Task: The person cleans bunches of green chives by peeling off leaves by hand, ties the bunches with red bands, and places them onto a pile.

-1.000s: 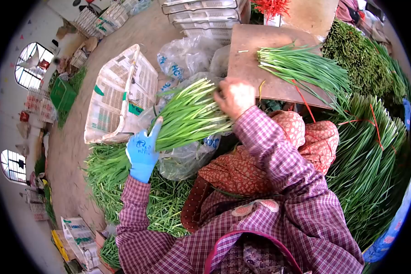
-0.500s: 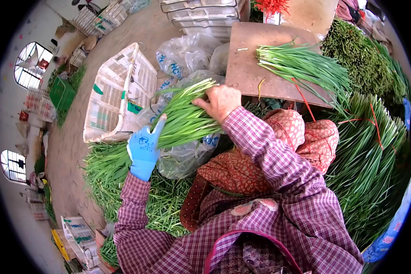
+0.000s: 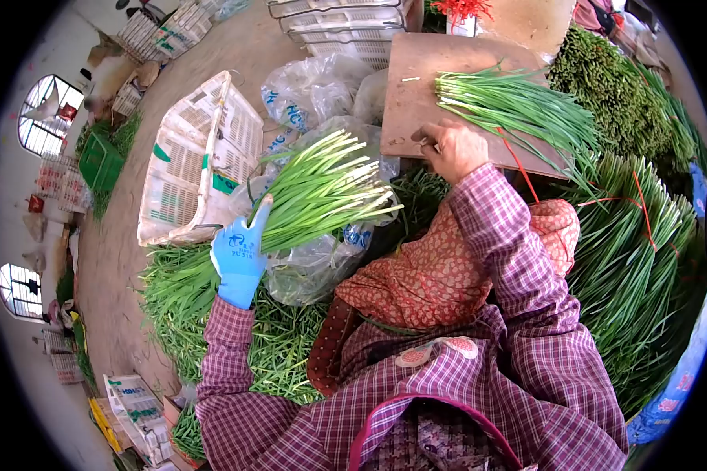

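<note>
A thick bunch of garlic chives (image 3: pixel 314 192) is in my left hand (image 3: pixel 242 253), which wears a blue glove and wraps round the green stalks with the thumb pointing up. The pale cut ends fan out to the right, and the leaves trail down to the left. My bare right hand (image 3: pixel 454 151) is at the front edge of a brown board (image 3: pixel 408 94), fingers curled and pressed together; what they hold, if anything, is hidden. On that board lies a second, smaller bunch of chives (image 3: pixel 518 106), just beyond my right hand.
A white plastic crate (image 3: pixel 182 169) stands beyond my left hand, beside clear plastic bags (image 3: pixel 314 90). Loose greens (image 3: pixel 283 337) are heaped below my left arm. Large tied chive bundles (image 3: pixel 628 267) lie to the right. Stacked white crates (image 3: pixel 346 31) stand behind.
My right hand has left the chive bunch and moved right to the board's edge, where a yellow leaf strip lay and is now out of sight. My left hand keeps hold; the stalk ends have spread.
</note>
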`<move>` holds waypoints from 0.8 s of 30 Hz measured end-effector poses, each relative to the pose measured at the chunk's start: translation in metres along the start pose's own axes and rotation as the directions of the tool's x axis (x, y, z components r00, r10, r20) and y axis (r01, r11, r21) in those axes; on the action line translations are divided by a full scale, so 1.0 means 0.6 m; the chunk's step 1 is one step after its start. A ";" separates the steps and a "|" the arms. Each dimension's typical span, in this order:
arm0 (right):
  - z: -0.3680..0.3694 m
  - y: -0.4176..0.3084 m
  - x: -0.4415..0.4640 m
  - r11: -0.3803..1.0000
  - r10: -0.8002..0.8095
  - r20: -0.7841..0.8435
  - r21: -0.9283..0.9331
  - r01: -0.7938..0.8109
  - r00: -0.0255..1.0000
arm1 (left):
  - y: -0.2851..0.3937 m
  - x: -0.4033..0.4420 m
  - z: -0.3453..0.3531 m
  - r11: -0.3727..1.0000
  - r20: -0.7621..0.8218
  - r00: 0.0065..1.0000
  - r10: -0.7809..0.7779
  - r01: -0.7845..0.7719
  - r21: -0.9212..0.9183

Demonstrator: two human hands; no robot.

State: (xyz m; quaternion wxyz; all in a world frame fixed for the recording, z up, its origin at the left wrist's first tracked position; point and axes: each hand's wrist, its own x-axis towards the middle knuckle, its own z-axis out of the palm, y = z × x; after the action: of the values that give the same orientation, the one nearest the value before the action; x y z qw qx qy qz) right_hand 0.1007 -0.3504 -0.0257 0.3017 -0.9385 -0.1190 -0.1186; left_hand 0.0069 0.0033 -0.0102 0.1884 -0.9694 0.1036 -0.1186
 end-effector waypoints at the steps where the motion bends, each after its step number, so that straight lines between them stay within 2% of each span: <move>1: 0.002 -0.003 -0.008 1.000 -0.015 0.007 -0.021 0.015 1.000 | 0.000 0.002 0.001 1.000 -0.005 1.000 0.003 -0.003 0.000; 5: 0.059 -0.021 -0.022 0.997 0.002 0.051 -0.079 0.002 0.999 | 0.001 0.000 -0.003 0.999 -0.025 1.000 0.010 -0.009 0.044; 7: 0.032 -0.074 -0.024 0.999 0.043 0.241 -0.009 -0.042 0.969 | 0.003 0.002 -0.006 0.999 -0.052 0.998 0.023 -0.021 0.040; 9: 0.075 -0.066 -0.021 1.000 0.010 0.245 0.010 -0.013 0.969 | 0.003 0.005 -0.005 0.999 -0.065 0.998 0.023 -0.021 0.028; 11: 0.093 -0.048 -0.022 0.985 -0.073 0.142 0.166 0.049 0.987 | 0.003 0.005 -0.007 0.999 -0.065 0.998 0.022 -0.020 0.033; 13: 0.085 -0.027 -0.014 0.995 0.048 0.138 -0.095 -0.035 0.989 | 0.000 0.000 -0.005 0.999 -0.057 0.998 0.014 -0.012 0.037; 14: 0.078 -0.013 -0.011 0.974 0.071 0.065 -0.218 -0.056 0.995 | -0.003 -0.002 -0.003 0.999 -0.044 0.999 0.010 -0.008 0.053; 15: 0.059 -0.003 -0.002 0.928 0.222 0.140 -0.335 -0.165 0.965 | -0.006 -0.002 -0.002 0.998 -0.034 0.999 0.006 -0.004 0.068; 17: 0.061 0.044 -0.007 0.927 0.057 -0.014 -0.371 -0.058 0.998 | -0.011 -0.002 0.000 0.999 -0.053 0.999 0.002 0.000 0.043; 19: 0.013 -0.005 -0.006 0.973 -0.039 -0.038 -0.228 0.029 0.999 | -0.013 -0.001 0.002 1.000 -0.061 0.998 0.000 0.001 0.020; 20: -0.013 -0.044 -0.004 0.981 -0.122 -0.118 -0.168 0.101 0.985 | -0.014 0.001 -0.001 1.000 -0.039 0.999 0.003 -0.003 0.017; 21: -0.031 -0.084 0.000 0.977 -0.198 -0.203 -0.113 0.178 0.959 | -0.015 0.004 -0.004 1.000 -0.016 1.000 0.006 -0.006 0.015; 23: -0.039 -0.133 0.008 0.892 -0.396 -0.476 0.004 0.452 0.785 | -0.019 0.010 -0.014 0.999 -0.057 0.998 0.028 -0.026 0.031; 24: -0.029 -0.142 0.003 0.859 -0.462 -0.464 -0.021 0.512 0.756 | -0.023 0.014 -0.021 0.998 -0.100 0.994 0.046 -0.042 0.043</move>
State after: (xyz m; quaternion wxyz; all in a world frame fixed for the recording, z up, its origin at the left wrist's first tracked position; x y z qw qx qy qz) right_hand 0.0748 -0.2934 0.0344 0.3297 -0.8030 -0.2917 -0.4018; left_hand 0.0134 0.0093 0.0080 0.2054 -0.9556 0.1317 -0.1652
